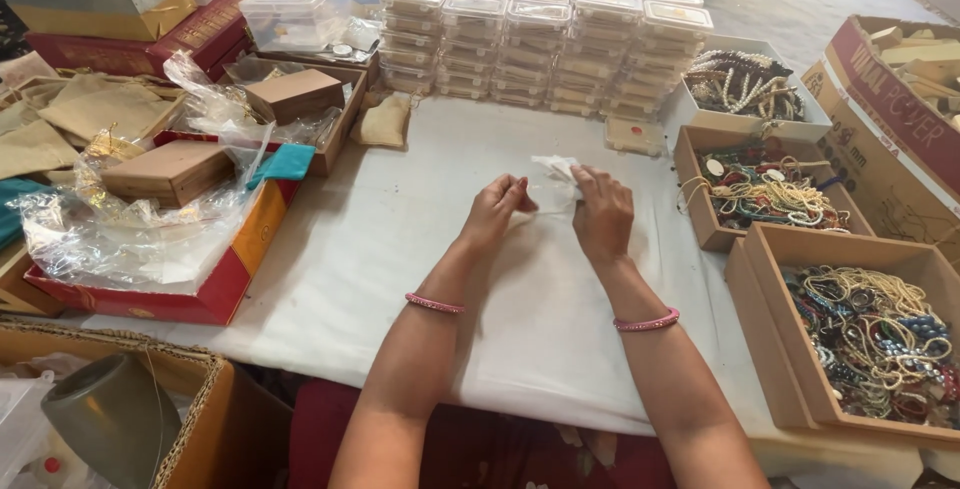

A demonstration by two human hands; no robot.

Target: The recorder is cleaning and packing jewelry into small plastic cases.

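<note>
Left hand pinched shut on one edge of a small white paper; right hand curled closed on the other edge, knuckles up. Paper crumpled, held just above the white cloth near the middle of the table, between both hands. Pink bangle on the left wrist, a second pink bangle on the right wrist.

Behind the hands, stacked clear plastic boxes in several rows at the far edge of the cloth. One small flat box lying apart in front of the stacks, well beyond the paper. Small beige pouch left of the stacks.

To the right, three open cardboard trays: far tray with pale and dark bead strings, middle tray with mixed coloured necklaces, near tray heaped with bead bracelets. Printed carton beyond them at the right edge.

To the left, a red tray holding crinkled clear plastic wrap, a brown box and a teal cloth. Another brown box just behind. Clear lidded tub and red cases farther back. Grey cone of thread in a carton at the bottom left corner.
</note>
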